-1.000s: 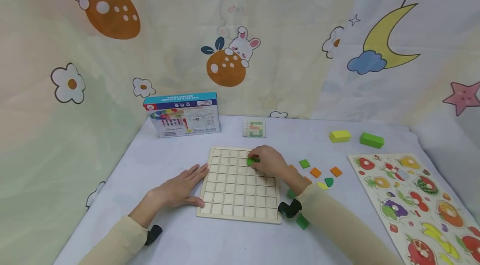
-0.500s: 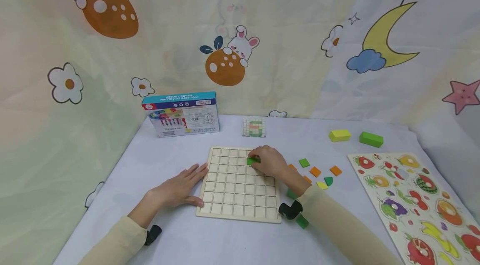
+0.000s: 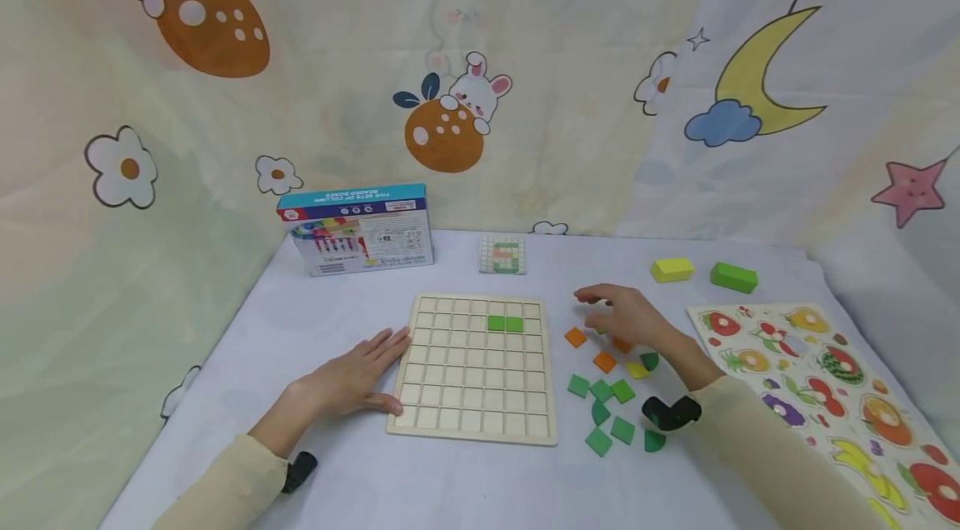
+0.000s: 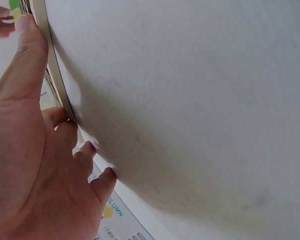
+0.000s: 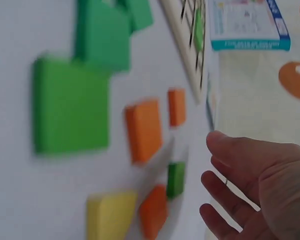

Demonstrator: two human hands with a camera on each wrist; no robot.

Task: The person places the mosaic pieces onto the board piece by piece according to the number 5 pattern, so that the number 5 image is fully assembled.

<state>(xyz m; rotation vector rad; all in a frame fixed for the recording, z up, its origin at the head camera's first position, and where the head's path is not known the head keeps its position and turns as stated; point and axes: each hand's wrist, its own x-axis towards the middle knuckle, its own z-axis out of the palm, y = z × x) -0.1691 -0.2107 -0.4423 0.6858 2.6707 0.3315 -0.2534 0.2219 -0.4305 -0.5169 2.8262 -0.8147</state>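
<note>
A wooden grid board (image 3: pixel 476 382) lies on the white table, with two green square tiles (image 3: pixel 505 323) side by side in its upper right cells. My left hand (image 3: pixel 341 378) rests at the board's left edge, thumb and fingers spread against it; the left wrist view shows the thumb (image 4: pixel 25 55) on the rim. Right of the board, my right hand (image 3: pixel 632 316) hovers over loose tiles with nothing between its parted fingers. Below it are orange tiles (image 3: pixel 604 362), a yellow tile (image 3: pixel 637 370) and a green tile (image 5: pixel 176 180), which the hand mostly hides in the head view.
Several green tiles (image 3: pixel 622 430), some with a rounded side, lie nearer the front. A pattern card (image 3: pixel 502 255) and a cardboard box (image 3: pixel 363 240) stand behind the board. Yellow (image 3: pixel 672 270) and green blocks (image 3: pixel 734 277) sit back right, beyond a fruit puzzle board (image 3: pixel 832 405).
My right hand has let go of a green tile on the board and moved right, above the loose tiles. The left hand stays at the board's edge.
</note>
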